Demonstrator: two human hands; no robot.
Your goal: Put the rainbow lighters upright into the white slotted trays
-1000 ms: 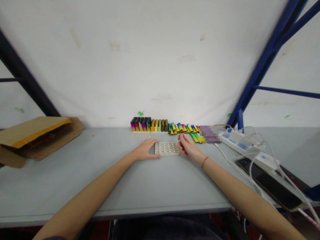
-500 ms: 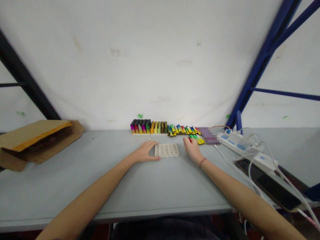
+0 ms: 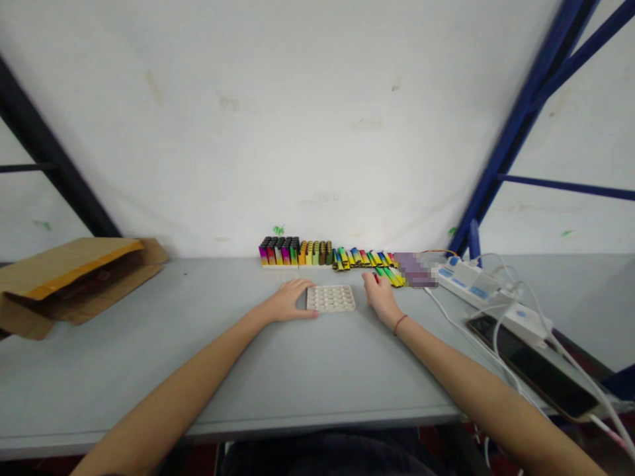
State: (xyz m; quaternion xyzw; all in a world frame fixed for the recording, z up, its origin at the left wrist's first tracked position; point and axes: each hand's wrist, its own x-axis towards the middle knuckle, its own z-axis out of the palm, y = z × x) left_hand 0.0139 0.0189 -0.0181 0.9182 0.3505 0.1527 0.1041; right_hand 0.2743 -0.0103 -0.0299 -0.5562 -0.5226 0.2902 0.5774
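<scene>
Near edge of grey table (image 3: 317, 418), wide bare tabletop around both forearms, left hand (image 3: 288, 302) flat and open against white dimpled tray (image 3: 331, 298), right hand (image 3: 381, 296) just beside tray, fingertips at loose lighters (image 3: 388, 275), grasp unclear, upright lighters (image 3: 295, 252) along wall (image 3: 317, 132).

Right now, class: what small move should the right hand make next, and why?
Probably close the right hand on one of the loose lighters and carry it to the tray. Its fingertips are already at them, the tray's holes look empty, and the left hand rests on its edge.
</scene>
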